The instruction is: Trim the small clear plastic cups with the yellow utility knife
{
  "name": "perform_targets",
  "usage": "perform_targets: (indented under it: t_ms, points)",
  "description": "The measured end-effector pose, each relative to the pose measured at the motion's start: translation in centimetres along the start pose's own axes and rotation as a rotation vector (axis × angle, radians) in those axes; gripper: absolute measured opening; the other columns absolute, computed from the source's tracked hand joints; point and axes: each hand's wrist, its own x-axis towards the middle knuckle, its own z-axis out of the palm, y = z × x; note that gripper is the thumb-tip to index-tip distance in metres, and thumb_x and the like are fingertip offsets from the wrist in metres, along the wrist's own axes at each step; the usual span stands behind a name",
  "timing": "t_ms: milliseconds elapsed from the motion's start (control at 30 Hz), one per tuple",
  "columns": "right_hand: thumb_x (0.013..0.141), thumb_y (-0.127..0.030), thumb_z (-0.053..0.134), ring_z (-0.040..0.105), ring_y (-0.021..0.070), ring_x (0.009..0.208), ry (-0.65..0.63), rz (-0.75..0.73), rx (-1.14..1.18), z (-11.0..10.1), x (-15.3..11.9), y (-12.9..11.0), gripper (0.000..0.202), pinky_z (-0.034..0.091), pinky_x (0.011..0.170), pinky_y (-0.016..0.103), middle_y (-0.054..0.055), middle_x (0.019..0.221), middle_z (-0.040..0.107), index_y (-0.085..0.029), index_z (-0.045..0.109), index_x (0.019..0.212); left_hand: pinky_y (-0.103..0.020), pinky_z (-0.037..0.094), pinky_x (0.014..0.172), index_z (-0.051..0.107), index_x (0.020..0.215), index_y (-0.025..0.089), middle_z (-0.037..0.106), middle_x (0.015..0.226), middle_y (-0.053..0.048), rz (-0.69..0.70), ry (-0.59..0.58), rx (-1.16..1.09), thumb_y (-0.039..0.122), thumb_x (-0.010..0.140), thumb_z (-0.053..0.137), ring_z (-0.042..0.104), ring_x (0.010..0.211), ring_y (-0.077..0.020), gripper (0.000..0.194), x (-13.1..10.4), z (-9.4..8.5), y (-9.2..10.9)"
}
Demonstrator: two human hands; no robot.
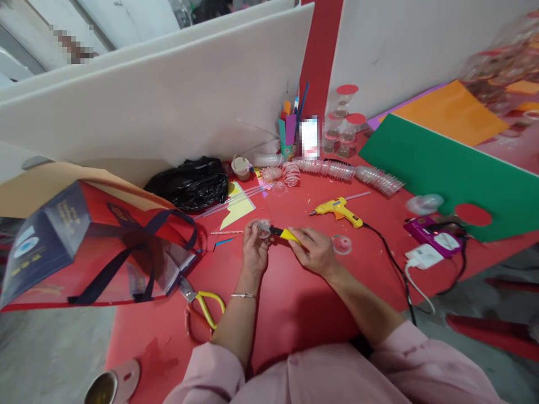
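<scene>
My left hand [255,247] is closed round a small clear plastic cup-like piece [263,228]. In my right hand [315,249] is a yellow and black utility knife [290,235], its dark front end pointing left at the clear piece. The tip appears to touch the piece, though its exact contact is too small to make out. Just right of my right hand lies a clear round plastic lid [342,244]. Beyond it rests a yellow hot glue gun [338,210] with a glue stick in its back.
Scissors [204,307] and a red gift bag [122,247] lie at the left. Stacked clear cups [326,169] line the back, near a black plastic bag [189,184]. A green sheet [455,174], a purple box [440,235] and cables are at the right.
</scene>
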Motion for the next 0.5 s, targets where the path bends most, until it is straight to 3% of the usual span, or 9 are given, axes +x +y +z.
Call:
perform_targets:
  t_ms: [300, 500]
  points:
    - [0.098, -0.029, 0.064, 0.073, 0.0200, 0.095, 0.018, 0.013, -0.010, 0.04, 0.08, 0.18, 0.040, 0.059, 0.083, 0.032, 0.008, 0.110, 0.077, -0.027, 0.066, 0.138, -0.030, 0.055, 0.070, 0.068, 0.122, 0.025, 0.072, 0.117, -0.007, -0.027, 0.019, 0.012, 0.036, 0.087, 0.078, 0.067, 0.084, -0.0165, 0.038, 0.14, -0.42, -0.26]
    - [0.097, -0.028, 0.065, 0.073, 0.0205, 0.093, 0.073, 0.063, -0.060, 0.00, 0.16, 0.48, 0.041, 0.059, 0.084, 0.032, 0.008, 0.109, 0.077, -0.027, 0.066, 0.138, -0.030, 0.053, 0.065, 0.071, 0.120, 0.021, 0.073, 0.109, -0.011, -0.037, -0.008, 0.006, 0.040, 0.083, 0.081, 0.072, 0.091, -0.0250, 0.043, 0.35, -0.58, -0.41]
